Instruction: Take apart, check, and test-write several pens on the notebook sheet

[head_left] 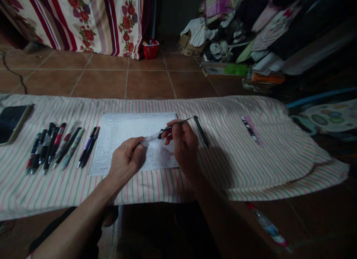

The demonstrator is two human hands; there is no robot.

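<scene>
Over a sheet of printed paper (pixel 111 143), my two hands are close together. My left hand (pixel 126 158) pinches a clear pen barrel (pixel 151 137) between thumb and fingertips. In my right hand (pixel 184 140) is a thin dark pen piece (pixel 182 122), perhaps a refill, its narrow end pointing right. A black part (pixel 160 135) sits where the clear barrel meets the right fingers; whether the pieces are joined I cannot tell. Just right of the paper lies a black pen (pixel 201 132). Left of the paper lie a purple-and-black pen (pixel 87 145) and a black pen (pixel 91 147).
Several pens (pixel 57 143) lie grouped at the left, near a phone (pixel 13 121). A pink strip (pixel 252 130) with black-and-white pieces is at the right on the striped cloth (pixel 251 170). A bottle (pixel 266 223) lies on the floor; a red basket (pixel 150 49) stands beyond.
</scene>
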